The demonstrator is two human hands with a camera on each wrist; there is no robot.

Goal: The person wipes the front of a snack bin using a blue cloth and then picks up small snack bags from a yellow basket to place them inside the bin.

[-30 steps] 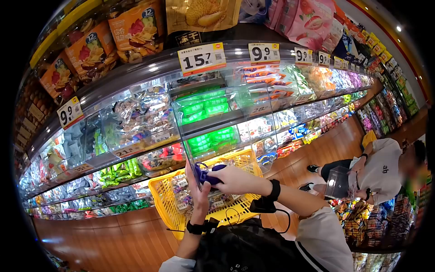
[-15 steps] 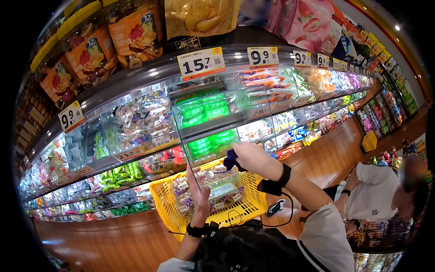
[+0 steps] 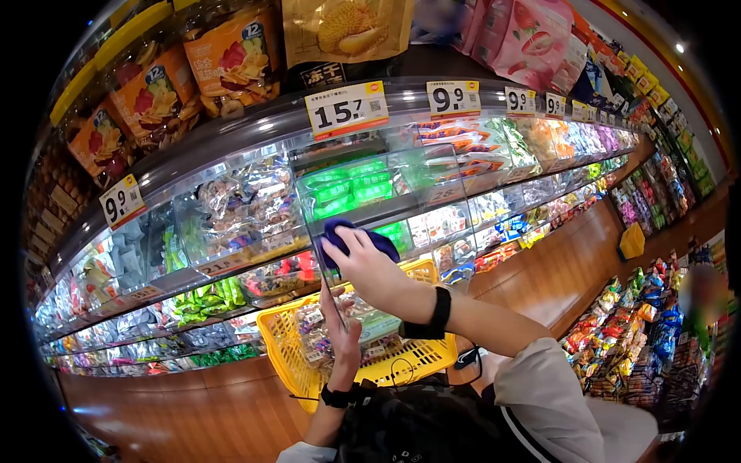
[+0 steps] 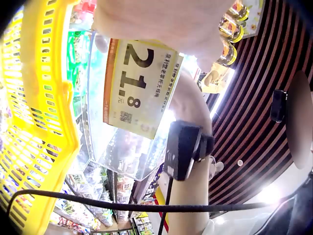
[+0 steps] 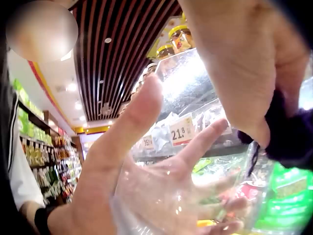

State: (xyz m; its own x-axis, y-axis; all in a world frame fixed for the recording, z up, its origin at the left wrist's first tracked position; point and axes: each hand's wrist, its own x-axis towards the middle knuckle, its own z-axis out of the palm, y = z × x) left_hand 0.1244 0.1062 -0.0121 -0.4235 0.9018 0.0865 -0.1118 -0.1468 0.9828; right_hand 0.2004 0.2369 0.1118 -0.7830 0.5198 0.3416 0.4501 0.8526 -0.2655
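Note:
A purple cloth is bunched under my right hand, whose fingers grip and press it against a clear plastic panel. The panel stands tilted in front of the shelves, its lower edge at my left hand. That hand holds the edge with the thumb on the near side and fingers straight along the far side. Through the plastic, the right wrist view shows the left fingers spread out. Below both hands sits a yellow basket with packaged snacks inside.
Lit shelves of bagged snacks run across the front, with price tags along the upper edge. Green packages lie behind the panel. Another snack display stands at the right, near a person. Wooden floor shows at lower left.
My right hand with the purple cloth first moved right, away from the panel's edge, then up and left onto the panel. My left hand stays about in place. The person at right has moved farther out of view.

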